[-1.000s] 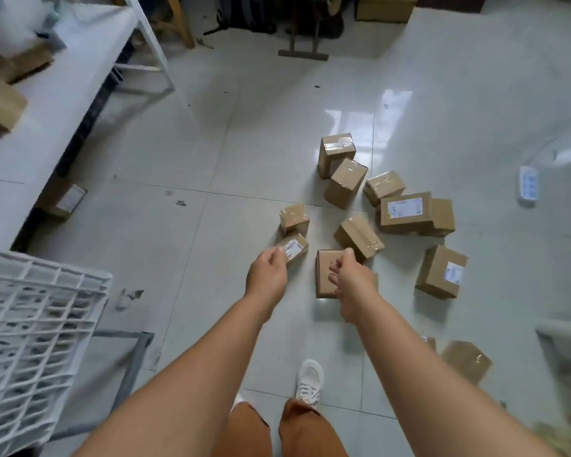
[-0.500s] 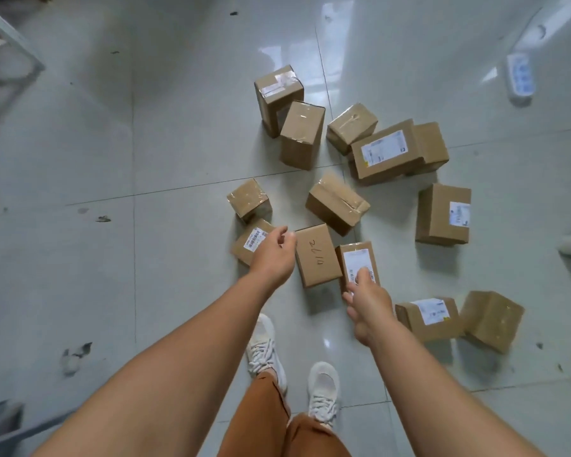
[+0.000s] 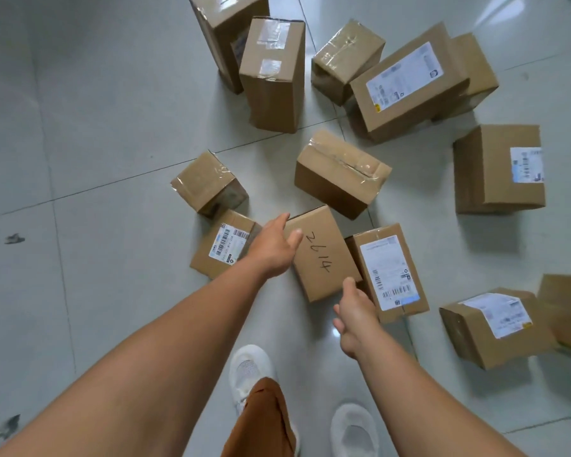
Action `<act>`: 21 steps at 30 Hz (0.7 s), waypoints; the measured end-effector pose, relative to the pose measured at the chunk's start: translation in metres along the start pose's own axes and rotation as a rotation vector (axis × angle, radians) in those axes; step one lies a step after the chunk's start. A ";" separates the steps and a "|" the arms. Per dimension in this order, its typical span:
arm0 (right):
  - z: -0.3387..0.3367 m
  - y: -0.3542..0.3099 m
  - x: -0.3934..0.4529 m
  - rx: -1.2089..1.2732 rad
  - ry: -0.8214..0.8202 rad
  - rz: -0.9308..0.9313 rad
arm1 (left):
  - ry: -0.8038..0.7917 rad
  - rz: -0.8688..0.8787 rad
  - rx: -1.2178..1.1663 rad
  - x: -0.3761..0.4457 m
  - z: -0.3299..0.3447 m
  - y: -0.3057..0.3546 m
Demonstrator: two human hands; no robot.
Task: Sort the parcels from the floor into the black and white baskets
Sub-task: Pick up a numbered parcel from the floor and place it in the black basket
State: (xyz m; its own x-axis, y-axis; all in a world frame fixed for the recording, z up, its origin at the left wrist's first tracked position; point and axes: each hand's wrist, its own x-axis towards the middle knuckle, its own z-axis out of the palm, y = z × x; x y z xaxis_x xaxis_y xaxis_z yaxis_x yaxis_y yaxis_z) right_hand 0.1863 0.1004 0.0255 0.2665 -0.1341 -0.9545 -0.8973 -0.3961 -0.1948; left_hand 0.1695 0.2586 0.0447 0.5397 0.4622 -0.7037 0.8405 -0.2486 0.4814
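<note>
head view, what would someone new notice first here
A scatter of brown cardboard parcels on the pale tiled floor fills the upper and right of the frame. At the centre, the left hand and right hand reach toward the parcel with handwritten numbers, between two parcels with barcode labels.

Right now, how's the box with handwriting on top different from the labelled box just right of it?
The handwritten box carries black marker numerals and no sticker; the labelled box has a white barcode label covering most of its top. The left hand reaches over the handwritten box's left edge, while the right hand is at the labelled box's near corner. Both are brown cardboard, lying flat on the floor.
</note>
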 end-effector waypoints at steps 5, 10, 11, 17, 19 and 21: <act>0.014 0.007 0.044 0.005 0.018 0.013 | -0.003 -0.004 0.061 0.046 0.019 -0.011; 0.022 0.002 0.060 0.078 0.006 0.053 | -0.037 0.011 0.121 0.070 0.030 -0.011; 0.023 0.001 0.060 0.102 -0.001 0.064 | -0.038 0.011 0.124 0.070 0.031 -0.011; 0.017 -0.007 0.018 0.118 0.005 0.005 | 0.051 -0.045 0.077 0.040 0.006 -0.011; 0.013 -0.010 -0.007 0.097 0.015 -0.056 | 0.105 -0.074 -0.001 0.018 -0.010 -0.006; 0.008 -0.018 -0.035 0.094 0.019 -0.121 | 0.167 -0.098 -0.060 -0.008 -0.030 0.003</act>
State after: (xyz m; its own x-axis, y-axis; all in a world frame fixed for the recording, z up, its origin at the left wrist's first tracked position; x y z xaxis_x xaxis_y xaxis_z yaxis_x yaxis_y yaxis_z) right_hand 0.1898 0.1197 0.0607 0.3804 -0.1077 -0.9186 -0.8869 -0.3240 -0.3293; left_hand 0.1667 0.2798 0.0679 0.4355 0.6180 -0.6545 0.8817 -0.1461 0.4487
